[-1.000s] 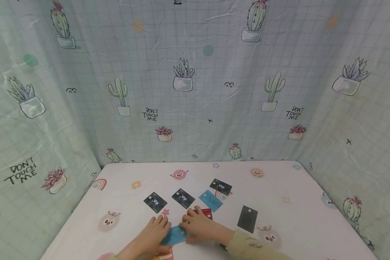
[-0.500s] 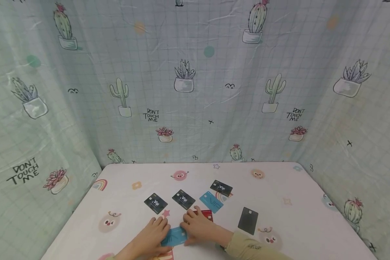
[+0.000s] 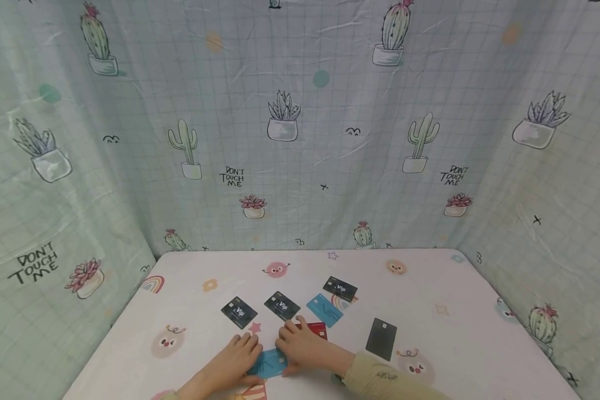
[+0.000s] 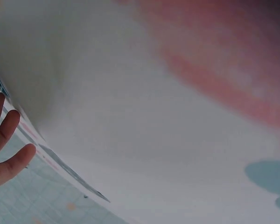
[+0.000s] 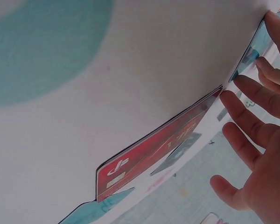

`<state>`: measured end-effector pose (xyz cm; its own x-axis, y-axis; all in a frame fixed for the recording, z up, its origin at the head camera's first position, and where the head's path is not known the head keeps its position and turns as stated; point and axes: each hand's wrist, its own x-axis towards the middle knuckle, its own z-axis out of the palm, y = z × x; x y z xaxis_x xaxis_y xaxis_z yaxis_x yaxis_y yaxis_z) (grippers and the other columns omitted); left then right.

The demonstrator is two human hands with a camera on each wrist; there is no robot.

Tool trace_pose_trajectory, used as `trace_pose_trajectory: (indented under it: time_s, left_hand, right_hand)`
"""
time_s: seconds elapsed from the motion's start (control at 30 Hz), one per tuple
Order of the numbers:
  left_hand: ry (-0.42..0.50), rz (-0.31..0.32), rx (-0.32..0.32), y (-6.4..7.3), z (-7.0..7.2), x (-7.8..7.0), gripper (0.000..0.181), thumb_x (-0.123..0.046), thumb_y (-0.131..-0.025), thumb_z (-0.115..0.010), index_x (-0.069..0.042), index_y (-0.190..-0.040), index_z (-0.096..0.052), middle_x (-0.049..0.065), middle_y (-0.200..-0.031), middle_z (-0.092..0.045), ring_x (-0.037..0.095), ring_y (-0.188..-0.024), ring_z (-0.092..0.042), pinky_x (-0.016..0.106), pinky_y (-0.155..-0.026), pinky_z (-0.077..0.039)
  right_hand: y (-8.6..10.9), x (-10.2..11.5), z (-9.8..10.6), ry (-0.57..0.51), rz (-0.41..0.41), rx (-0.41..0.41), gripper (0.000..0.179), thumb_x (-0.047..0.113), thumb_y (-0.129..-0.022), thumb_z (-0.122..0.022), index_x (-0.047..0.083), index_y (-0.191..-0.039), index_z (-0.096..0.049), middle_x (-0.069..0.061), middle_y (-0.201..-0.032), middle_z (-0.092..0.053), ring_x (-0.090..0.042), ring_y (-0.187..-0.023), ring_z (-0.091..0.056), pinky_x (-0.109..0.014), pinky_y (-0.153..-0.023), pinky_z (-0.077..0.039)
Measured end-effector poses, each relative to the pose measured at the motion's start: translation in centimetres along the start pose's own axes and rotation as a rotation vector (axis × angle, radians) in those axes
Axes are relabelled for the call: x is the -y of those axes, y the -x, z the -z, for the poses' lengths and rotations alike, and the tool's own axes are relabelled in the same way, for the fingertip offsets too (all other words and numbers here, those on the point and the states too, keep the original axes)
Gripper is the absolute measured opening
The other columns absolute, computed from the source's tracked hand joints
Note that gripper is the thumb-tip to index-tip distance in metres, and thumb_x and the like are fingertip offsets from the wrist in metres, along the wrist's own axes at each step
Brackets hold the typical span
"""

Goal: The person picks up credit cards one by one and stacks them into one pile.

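My left hand [image 3: 234, 358] and right hand [image 3: 304, 350] hold one blue card [image 3: 270, 363] between them, flat on the tabletop [image 3: 455, 333], a hand at each short end; in each, thumb and forefinger are parted about as wide as the card's end, the thumb on the side nearer me, while the other fingers splay loosely past it; I judge that having both ends keeps the card level and evenly steadied. The red card [image 3: 321, 330] lies just beyond my right hand, part hidden by it from above; the other blue card [image 3: 325, 310] is past that, with the far black card [image 3: 340, 289] just behind; the left black card [image 3: 239, 313] and the middle black card [image 3: 282, 305] lie beyond my two hands; the plain dark card [image 3: 381, 339] sits alone, right of my grip; all seem set apart so each face shows. Counted: two blue, three black marked Vip, one red, one plain dark, seven in all; a dark sliver [image 3: 337, 379] shows by my right sleeve [image 3: 380, 378], perhaps an eighth, too covered to tell.
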<state>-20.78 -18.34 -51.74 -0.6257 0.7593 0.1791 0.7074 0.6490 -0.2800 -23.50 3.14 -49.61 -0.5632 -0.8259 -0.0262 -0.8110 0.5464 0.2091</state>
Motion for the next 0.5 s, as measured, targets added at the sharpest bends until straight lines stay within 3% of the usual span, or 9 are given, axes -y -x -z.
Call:
trace_pose_trajectory:
  time_s: [0.5]
  left_hand:
    - [-0.003, 0.011, -0.038, -0.14, -0.71, 0.16, 0.067, -0.075, -0.072, -0.034, -0.012, -0.091, -0.049, 0.0, -0.087, -0.046, 0.014, -0.078, -0.043, 0.033, -0.068, -0.041]
  right_hand:
    - [-0.76, -0.05, 0.26, -0.005, 0.01, 0.039, 0.055, 0.065, -0.07, -0.057, 0.022, -0.105, -0.05, 0.005, -0.108, -0.049, -0.013, -0.103, -0.041, -0.046, -0.093, -0.039]
